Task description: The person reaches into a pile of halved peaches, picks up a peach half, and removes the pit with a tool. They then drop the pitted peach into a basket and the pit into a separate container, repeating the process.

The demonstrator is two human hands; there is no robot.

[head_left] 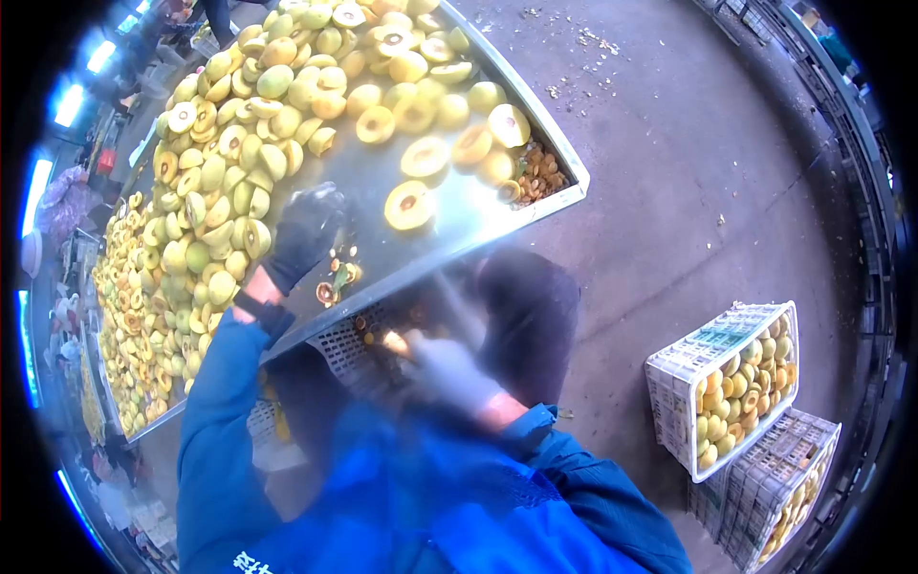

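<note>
My left hand (311, 225), in a dark glove, reaches over the metal table (373, 258) beside a large heap of halved yellow peaches (215, 177). Motion blurs its fingers. Several peach halves (409, 206) lie cut face up to the right of it. Just below the left hand are loose pits and a scrap of green leaf (339, 277). Lower down, my right hand (445, 373), in a pale grey glove, is closed near my lap, in front of the table edge. A small pale orange thing (395, 343) shows at its fingertips, too smeared to name.
Beneath the table edge stands a white perforated crate (349, 349) beside my legs. Brown pits (540, 177) are piled in the table's right corner. On the floor to the right, a tilted crate of peaches (722, 387) rests against another filled crate (775, 488). Scraps (593, 43) litter the floor.
</note>
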